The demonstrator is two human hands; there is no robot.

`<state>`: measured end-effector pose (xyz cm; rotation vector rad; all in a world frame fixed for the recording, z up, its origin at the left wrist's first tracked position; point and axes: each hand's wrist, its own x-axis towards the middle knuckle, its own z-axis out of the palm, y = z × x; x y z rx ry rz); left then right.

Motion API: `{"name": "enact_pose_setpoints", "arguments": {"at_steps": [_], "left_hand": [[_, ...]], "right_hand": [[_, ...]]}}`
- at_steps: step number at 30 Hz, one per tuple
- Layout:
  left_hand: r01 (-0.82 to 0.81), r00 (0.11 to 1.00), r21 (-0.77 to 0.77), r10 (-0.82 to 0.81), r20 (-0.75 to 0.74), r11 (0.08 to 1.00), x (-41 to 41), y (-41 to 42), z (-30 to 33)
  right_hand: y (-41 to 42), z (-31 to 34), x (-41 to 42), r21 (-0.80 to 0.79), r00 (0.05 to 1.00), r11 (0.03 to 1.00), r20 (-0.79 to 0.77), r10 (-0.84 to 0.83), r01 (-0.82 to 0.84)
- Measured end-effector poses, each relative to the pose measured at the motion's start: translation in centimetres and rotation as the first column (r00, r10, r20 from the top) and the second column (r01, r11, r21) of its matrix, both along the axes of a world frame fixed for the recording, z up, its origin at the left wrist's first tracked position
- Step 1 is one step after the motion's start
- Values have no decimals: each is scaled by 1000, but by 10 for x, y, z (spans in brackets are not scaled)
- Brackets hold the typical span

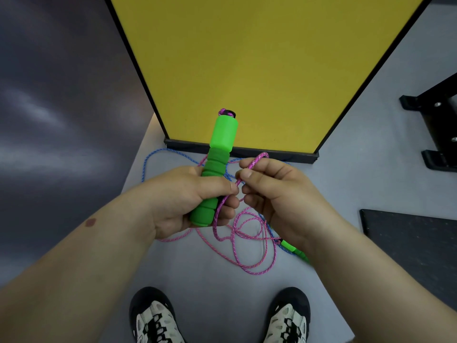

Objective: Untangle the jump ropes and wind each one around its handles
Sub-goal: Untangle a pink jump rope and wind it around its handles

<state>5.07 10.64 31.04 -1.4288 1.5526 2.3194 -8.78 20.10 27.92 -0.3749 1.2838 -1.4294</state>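
1. Looks like a gym or indoor training room, not a home.
2. Smooth pale grey floor [346, 184], seamless, sports-hall type.
3. Tall yellow padded panel with black frame [259, 58] stands upright on the floor straight ahead, like a partition or crash pad.
4. Black metal equipment base with bolt heads [435, 125] at the floor's right edge; rack or machine foot, cannot tell which.
5. Dark speckled rubber mat [415, 246] lies flat at lower right.
6. Person stands in white and black mesh trainers [155, 320].
7. Dark glossy wall [49, 120] on the left.
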Motion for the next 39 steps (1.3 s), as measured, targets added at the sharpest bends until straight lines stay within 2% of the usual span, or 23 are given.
{"name": "enact_pose_setpoints", "arguments": {"at_steps": [11, 14, 20, 23, 29, 35, 39], "left_hand": [[16, 1000, 0, -16, 4, 1000, 1, 0, 1], [16, 1000, -2, -16, 1, 1000, 1, 0, 1], [6, 1000, -7, -6, -10, 1000, 0, -1, 0], [7, 1000, -17, -7, -9, 1000, 0, -2, -1], [4, 1000, -13, -4, 2, 1000, 0, -1, -1], [8, 1000, -2, -8, 2, 1000, 1, -1, 1], [7, 1000, 0, -7, 1, 1000, 1, -1, 1]], "right_hand": [[-3, 1, -22, 30, 935, 936, 56, -351, 350], [-3, -1, -19, 41, 949, 952, 81, -305, 302], [0, -1, 2, 3, 999, 1000, 47, -6, 6], [1, -1, 5, -6, 999, 999, 0, 41, -41], [-1, -2, -4, 16, 991, 991, -3, -134, 134], [-2, -1, -19, 57, 935, 935, 49, -352, 349], [-2, -3, -17, 79, 936, 939, 81, -342, 336]]}}
